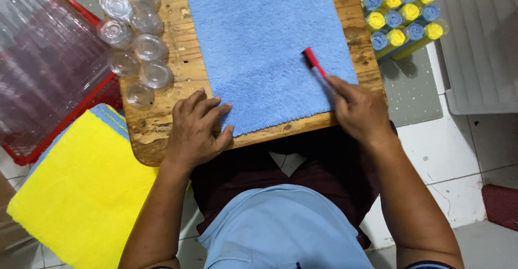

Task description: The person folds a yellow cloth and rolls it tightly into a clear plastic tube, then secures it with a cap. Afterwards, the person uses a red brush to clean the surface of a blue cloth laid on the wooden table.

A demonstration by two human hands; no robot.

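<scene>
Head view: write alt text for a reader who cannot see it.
A person's left hand presses flat on the near corner of a blue cloth spread on a wooden board, while the right hand holds a red stick over it. Clear plastic cups sit at left, a yellow cloth below them.

Blue cloth (267,48): square, fluffy pile, spread flat and unfolded on a worn wooden board (162,118), covering most of its surface. Near edge runs just inside the board's front edge. Left hand (195,130) rests palm down on its near left corner. Red stick (314,62): slim, short, lying diagonally on the cloth's right part, its near end pinched in the right hand (357,109)
</scene>
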